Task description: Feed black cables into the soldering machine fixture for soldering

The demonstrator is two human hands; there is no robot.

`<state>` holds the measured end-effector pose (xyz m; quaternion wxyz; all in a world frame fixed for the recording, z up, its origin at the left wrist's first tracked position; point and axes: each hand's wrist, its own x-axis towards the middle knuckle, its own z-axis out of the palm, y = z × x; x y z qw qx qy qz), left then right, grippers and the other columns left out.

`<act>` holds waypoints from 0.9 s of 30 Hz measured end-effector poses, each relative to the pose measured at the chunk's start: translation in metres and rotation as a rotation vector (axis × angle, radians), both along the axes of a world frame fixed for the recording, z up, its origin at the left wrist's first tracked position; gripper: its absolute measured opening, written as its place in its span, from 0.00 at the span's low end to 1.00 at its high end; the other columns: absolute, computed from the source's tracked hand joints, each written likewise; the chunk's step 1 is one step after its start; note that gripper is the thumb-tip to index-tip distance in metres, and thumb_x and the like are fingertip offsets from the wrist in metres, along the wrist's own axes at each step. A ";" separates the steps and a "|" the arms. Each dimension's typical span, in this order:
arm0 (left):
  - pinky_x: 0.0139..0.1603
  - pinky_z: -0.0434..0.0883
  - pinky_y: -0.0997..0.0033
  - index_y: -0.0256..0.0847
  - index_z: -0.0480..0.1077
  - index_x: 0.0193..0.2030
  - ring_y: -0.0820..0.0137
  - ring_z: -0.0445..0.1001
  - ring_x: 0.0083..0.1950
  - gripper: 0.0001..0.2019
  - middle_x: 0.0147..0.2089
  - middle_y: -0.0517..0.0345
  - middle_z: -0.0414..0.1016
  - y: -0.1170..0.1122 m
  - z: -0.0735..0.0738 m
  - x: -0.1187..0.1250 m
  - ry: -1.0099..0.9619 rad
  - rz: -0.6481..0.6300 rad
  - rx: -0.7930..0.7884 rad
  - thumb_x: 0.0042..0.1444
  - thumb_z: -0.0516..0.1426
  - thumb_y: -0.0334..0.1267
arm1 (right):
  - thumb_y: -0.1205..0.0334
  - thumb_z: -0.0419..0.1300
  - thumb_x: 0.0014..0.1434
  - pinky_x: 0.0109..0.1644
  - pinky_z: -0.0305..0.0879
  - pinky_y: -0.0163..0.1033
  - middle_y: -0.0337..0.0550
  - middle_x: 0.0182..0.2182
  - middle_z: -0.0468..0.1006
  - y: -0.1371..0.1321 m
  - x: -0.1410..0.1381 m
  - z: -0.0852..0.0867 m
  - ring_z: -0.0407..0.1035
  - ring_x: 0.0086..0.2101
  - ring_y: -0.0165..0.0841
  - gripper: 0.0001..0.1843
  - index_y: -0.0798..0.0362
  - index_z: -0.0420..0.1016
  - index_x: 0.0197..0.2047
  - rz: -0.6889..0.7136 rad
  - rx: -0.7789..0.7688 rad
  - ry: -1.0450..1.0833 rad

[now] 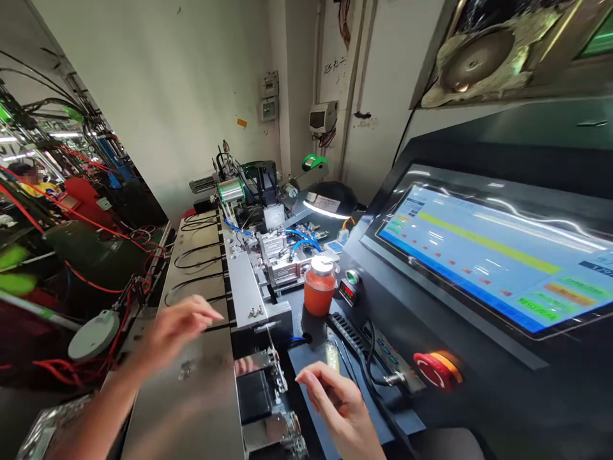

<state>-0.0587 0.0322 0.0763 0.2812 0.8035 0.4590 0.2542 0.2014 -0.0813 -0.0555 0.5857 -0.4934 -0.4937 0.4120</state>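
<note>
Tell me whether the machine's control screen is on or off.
On. The control screen is lit, showing a pale blue display with a long yellow bar, small red marks and green and orange blocks.

We get bright light, glare across the touchscreen (488, 255) at three o'clock, a blurred left hand (175, 335) and right hand (338, 406), and bowed edges.

HMI touchscreen (493, 255) on the right, blue status page up. Red e-stop (437, 371) lit orange below it. Orange jar with white lid (320, 287) beside pilot light (352, 276). Wall meter boxes (269, 96) behind. Co-worker in red (83, 201) far left.
</note>
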 end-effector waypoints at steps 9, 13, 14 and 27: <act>0.39 0.67 0.74 0.39 0.77 0.39 0.71 0.72 0.37 0.10 0.35 0.57 0.75 -0.036 -0.084 0.087 -0.003 -0.269 -0.187 0.63 0.55 0.40 | 0.53 0.59 0.60 0.27 0.65 0.32 0.41 0.26 0.75 0.001 -0.009 0.003 0.68 0.26 0.30 0.13 0.54 0.76 0.34 0.010 -0.079 0.017; 0.39 0.67 0.74 0.39 0.76 0.37 0.72 0.72 0.36 0.10 0.35 0.57 0.74 -0.037 -0.090 0.080 0.047 -0.302 -0.112 0.63 0.54 0.38 | 0.55 0.58 0.61 0.27 0.63 0.32 0.39 0.24 0.73 0.005 -0.013 0.002 0.65 0.24 0.29 0.13 0.55 0.74 0.30 0.016 -0.069 -0.031; 0.39 0.67 0.74 0.39 0.76 0.36 0.72 0.72 0.36 0.11 0.35 0.57 0.74 -0.037 -0.089 0.079 0.069 -0.311 -0.090 0.64 0.54 0.38 | 0.56 0.58 0.61 0.28 0.62 0.32 0.39 0.23 0.72 0.005 -0.012 0.002 0.65 0.24 0.29 0.13 0.55 0.73 0.29 0.022 -0.062 -0.056; 0.26 0.58 0.76 0.36 0.69 0.32 0.77 0.60 0.26 0.17 0.24 0.63 0.63 -0.056 -0.079 0.094 -0.265 -0.167 -0.614 0.59 0.55 0.50 | 0.69 0.51 0.65 0.27 0.58 0.33 0.35 0.22 0.63 0.003 -0.050 -0.002 0.59 0.23 0.27 0.11 0.51 0.62 0.30 -0.430 0.346 -0.201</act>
